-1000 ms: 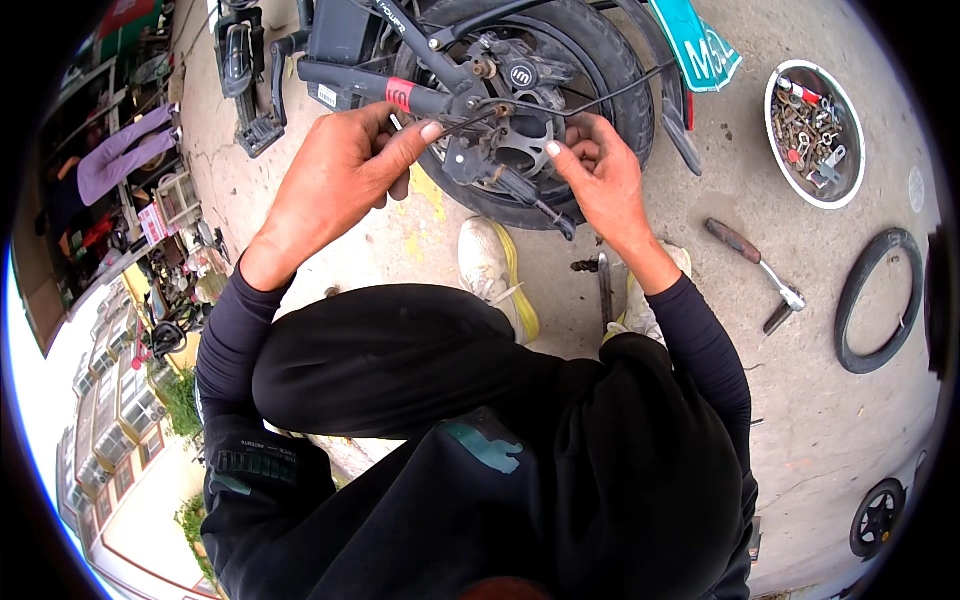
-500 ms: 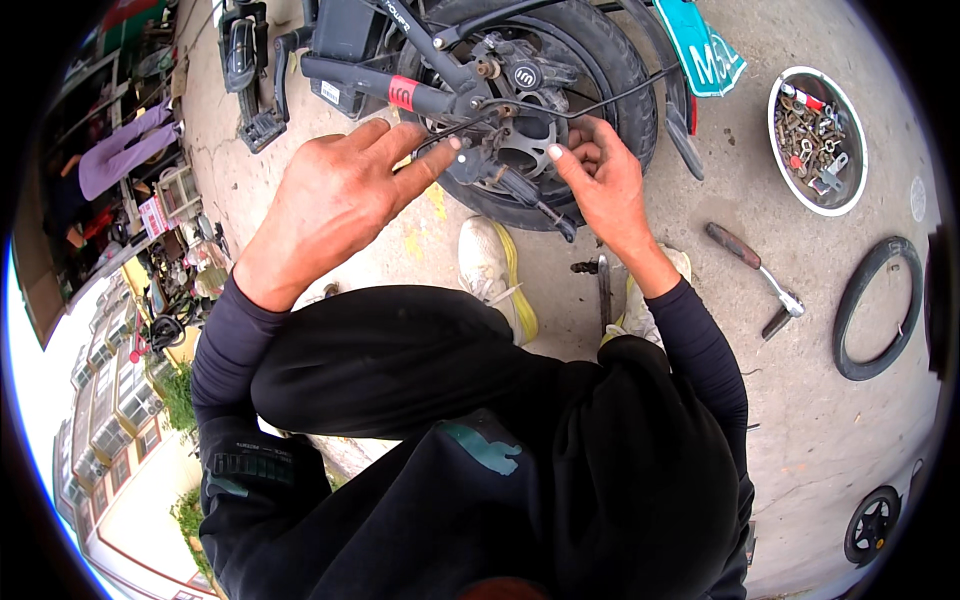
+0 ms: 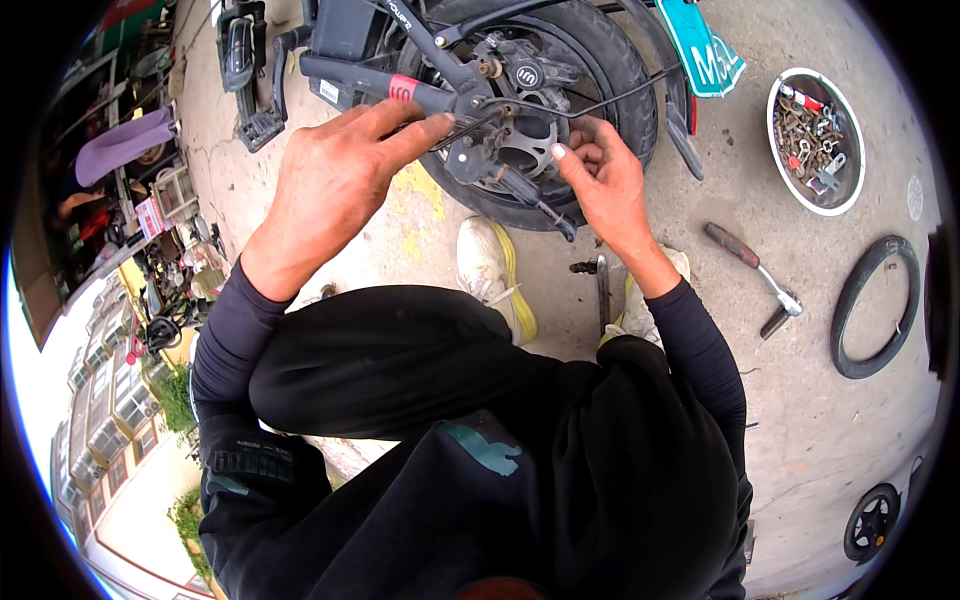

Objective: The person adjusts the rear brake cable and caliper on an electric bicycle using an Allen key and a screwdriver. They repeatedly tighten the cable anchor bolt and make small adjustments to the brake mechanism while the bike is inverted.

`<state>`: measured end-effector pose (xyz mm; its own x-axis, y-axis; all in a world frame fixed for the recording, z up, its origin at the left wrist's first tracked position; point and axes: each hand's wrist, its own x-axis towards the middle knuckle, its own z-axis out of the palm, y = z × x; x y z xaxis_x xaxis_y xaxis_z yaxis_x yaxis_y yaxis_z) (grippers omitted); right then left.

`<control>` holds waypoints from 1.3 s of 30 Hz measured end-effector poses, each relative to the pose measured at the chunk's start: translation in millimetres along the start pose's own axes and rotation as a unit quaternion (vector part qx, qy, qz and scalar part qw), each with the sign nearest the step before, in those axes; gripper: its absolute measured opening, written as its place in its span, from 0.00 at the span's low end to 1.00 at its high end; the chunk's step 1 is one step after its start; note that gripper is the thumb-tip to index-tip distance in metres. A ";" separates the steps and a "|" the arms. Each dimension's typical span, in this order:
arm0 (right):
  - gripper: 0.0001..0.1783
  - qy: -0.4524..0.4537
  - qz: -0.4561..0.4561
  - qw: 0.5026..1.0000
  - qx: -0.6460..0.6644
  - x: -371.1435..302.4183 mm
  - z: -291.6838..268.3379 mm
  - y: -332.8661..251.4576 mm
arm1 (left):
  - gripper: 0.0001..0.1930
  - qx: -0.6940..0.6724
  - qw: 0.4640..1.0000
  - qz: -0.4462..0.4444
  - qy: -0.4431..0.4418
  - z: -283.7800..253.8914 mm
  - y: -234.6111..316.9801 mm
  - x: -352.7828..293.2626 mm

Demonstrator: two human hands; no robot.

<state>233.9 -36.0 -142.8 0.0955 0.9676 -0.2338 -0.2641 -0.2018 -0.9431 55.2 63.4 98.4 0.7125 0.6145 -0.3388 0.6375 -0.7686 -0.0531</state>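
The rear wheel [image 3: 630, 105] of a dark electric bike lies on its side in front of me, its hub and bracket facing up. At the left of the hub, the thumb and index finger of my left hand [image 3: 340, 165] close on a thin black cable [image 3: 462, 133]. My right hand [image 3: 608, 185] is at the hub's right side, fingers curled and thumb toward them; what they grip is hidden. Between my hands sits the dark slotted brake disc [image 3: 530, 150], with a grey arm-like part [image 3: 525, 190] below it. A black frame tube [image 3: 345, 75] with a red band runs in from the left.
A white-rimmed bowl [image 3: 857, 190] of bolts and small parts stands at right. Near it lie a ratchet wrench [image 3: 757, 265] and a black tire [image 3: 845, 310]. Another tool [image 3: 603, 290] lies between my shoes. A small wheel [image 3: 872, 525] is far right. Someone in purple trousers [image 3: 125, 148] is at left.
My left hand has shifted slightly left and up, its index finger coming nearer the tube. My right hand stays almost still. The person at left has changed posture.
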 end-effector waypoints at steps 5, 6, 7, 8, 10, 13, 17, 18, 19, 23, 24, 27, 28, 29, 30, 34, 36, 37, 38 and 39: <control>0.21 -0.004 0.012 1.000 0.006 -0.1 -0.7 -2.7 | 0.15 -0.087 0.991 -0.068 0.074 -3.1 7.6 6.0; 0.21 -0.005 0.010 1.000 0.000 0.0 -1.8 -1.9 | 0.15 -0.123 0.984 -0.110 0.066 -5.7 8.3 7.0; 0.21 -0.005 0.007 1.000 -0.007 0.0 -3.0 -1.1 | 0.17 -0.145 0.976 -0.161 0.025 -10.6 4.7 5.0; 0.21 -0.007 0.007 1.000 -0.008 0.1 -2.6 -1.0 | 0.21 -0.163 0.963 -0.216 -0.017 -15.7 1.8 1.3; 0.22 -0.010 0.008 1.000 -0.010 0.5 -2.4 -0.7 | 0.32 -0.198 0.939 -0.262 -0.101 -15.0 -1.6 3.5; 0.22 -0.013 0.005 1.000 -0.020 0.1 -1.5 -6.0 | 0.29 -0.283 0.899 -0.299 -0.150 -5.7 4.0 7.2; 0.22 -0.016 0.007 1.000 -0.017 -0.4 -2.8 -4.1 | 0.16 -0.307 0.914 -0.238 -0.121 -7.4 9.3 13.0; 0.22 -0.018 0.008 0.999 -0.026 -0.5 -3.1 -4.5 | 0.13 -0.276 0.935 -0.194 -0.110 -6.8 9.5 13.0; 0.22 -0.019 0.009 0.999 -0.035 -0.3 -3.1 -4.8 | 0.11 -0.244 0.953 -0.150 -0.099 -6.0 9.5 12.4; 0.22 -0.013 -0.001 0.999 -0.033 -0.1 -1.9 -4.7 | 0.18 -0.015 0.999 0.030 -0.041 -1.2 8.1 7.3; 0.22 -0.013 0.000 0.999 -0.039 0.0 -2.2 -5.8 | 0.21 0.028 0.996 0.059 -0.065 -5.9 7.4 5.3; 0.22 -0.015 -0.003 0.999 -0.041 0.1 -1.5 -5.8 | 0.31 0.066 0.990 0.087 -0.085 -6.3 6.9 -0.1; 0.22 -0.015 -0.004 0.999 -0.040 0.2 -1.2 -5.6 | 0.34 0.064 0.991 0.086 -0.083 -5.7 7.2 -1.8; 0.22 -0.018 0.000 0.999 -0.041 0.1 -1.7 -5.3 | 0.34 0.004 0.997 0.052 -0.065 -7.4 8.0 -2.6; 0.22 -0.020 0.003 0.999 -0.042 0.1 -2.3 -5.0 | 0.35 -0.056 0.997 0.019 -0.045 -11.2 9.5 -3.3; 0.22 -0.011 -0.002 0.999 -0.039 0.4 -3.7 -3.4 | 0.31 -0.197 0.959 -0.177 -0.101 -23.8 7.7 4.9; 0.21 -0.031 0.013 0.998 -0.044 -0.6 -3.7 -9.1 | 0.22 -0.140 0.965 -0.168 -0.145 -19.1 4.9 5.1; 0.21 -0.041 0.021 0.998 -0.046 -0.7 -3.6 -11.2 | 0.20 -0.138 0.971 -0.140 -0.136 -15.9 7.2 5.3; 0.21 -0.044 0.022 0.998 -0.045 -0.8 -4.2 -10.3 | 0.18 -0.137 0.976 -0.110 -0.127 -10.1 8.4 4.7; 0.21 -0.046 0.023 0.998 -0.044 -0.6 -4.7 -8.8 | 0.16 -0.118 0.991 -0.050 -0.045 2.7 5.3 0.6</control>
<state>240.6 -35.5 -135.4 -0.0042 0.9660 -0.2584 -0.1812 -0.2549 -0.9499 58.2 59.2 95.3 0.6200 0.6585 -0.4266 0.7617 -0.6356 0.1260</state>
